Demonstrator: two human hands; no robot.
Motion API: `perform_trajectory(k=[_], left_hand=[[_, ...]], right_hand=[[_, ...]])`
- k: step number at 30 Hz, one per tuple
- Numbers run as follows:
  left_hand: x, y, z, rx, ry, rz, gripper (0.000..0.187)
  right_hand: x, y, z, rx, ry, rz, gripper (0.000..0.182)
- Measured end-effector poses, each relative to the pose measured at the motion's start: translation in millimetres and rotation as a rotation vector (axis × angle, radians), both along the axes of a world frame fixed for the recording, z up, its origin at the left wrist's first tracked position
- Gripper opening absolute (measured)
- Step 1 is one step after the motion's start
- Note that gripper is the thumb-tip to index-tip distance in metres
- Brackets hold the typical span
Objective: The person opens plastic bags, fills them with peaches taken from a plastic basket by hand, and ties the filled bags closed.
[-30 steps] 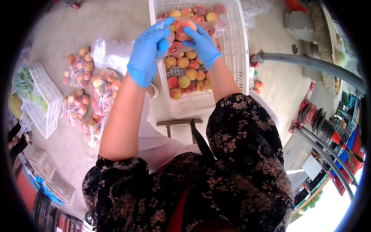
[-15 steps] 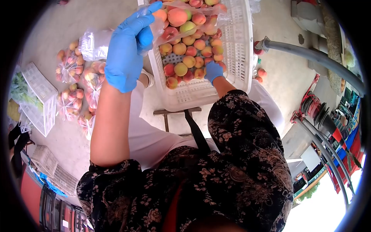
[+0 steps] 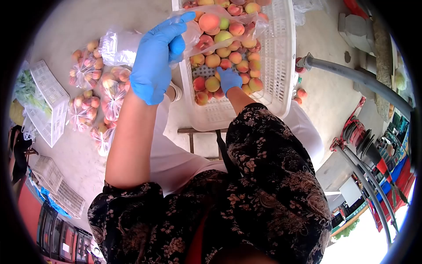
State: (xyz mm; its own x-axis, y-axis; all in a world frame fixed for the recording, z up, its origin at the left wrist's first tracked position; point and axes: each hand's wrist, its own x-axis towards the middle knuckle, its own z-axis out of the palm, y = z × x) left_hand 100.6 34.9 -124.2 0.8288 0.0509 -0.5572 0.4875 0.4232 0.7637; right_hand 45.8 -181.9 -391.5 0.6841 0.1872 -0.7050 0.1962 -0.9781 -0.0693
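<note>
Peaches (image 3: 235,57) lie loose in the crate (image 3: 282,83), a clear bag (image 3: 190,36) stretched over some! The left hand (image 3: 157,59) pinches that bag; the right hand (image 3: 230,80) reaches down among the fruit, its grip impossible to tell.

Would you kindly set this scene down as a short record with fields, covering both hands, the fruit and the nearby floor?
Left hand: blue-gloved, raised, holding the clear bag at one side
Bag contents: peaches, seen through the plastic
Right hand: blue-gloved, lowered among loose peaches; whether it holds one is unclear
Container: white crate with slotted walls
Floor, left of crate: filled fruit bags beside bundled clear plastic
Far left: leafy greens beside a white basket
</note>
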Motion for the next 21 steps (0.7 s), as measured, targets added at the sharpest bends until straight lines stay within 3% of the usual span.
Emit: perform_trajectory(k=[4,7,10,12,15,18,21], left_hand=[[4.2,3.1,-5.4,-0.078,0.005,0.033,0.032],[2.3,-1.9,0.8,-0.072,0.022,0.033,0.037],[-2.6,-3.4,2.3,-0.151,0.017,-0.029,0.044],[-5.6,-6.8,3.7,-0.147,0.016,-0.063,0.048],[-1.0,-5.0,0.6,-0.133,-0.017,-0.067,0.05],[2.5,-1.3,0.9,-0.156,-0.048,-0.028,0.048],[5.6,3.4,-2.4,-0.216,-0.051,0.012,0.045]], right_hand=[[37.6,-13.1,43.6,0.18,0.303,-0.027,0.053],[40.9,-46.0,64.1,1.011,0.55,-0.685,0.058],[63.9,-51.3,124.2,1.475,1.05,-0.888,0.056],[83.9,-23.3,154.9,1.672,1.085,-1.026,0.053],[103.2,28.7,153.5,1.782,0.754,-1.547,0.05],[112.2,39.3,128.2,1.634,0.508,-1.851,0.049],[109.0,17.8,116.0,1.325,0.174,-1.585,0.041]])
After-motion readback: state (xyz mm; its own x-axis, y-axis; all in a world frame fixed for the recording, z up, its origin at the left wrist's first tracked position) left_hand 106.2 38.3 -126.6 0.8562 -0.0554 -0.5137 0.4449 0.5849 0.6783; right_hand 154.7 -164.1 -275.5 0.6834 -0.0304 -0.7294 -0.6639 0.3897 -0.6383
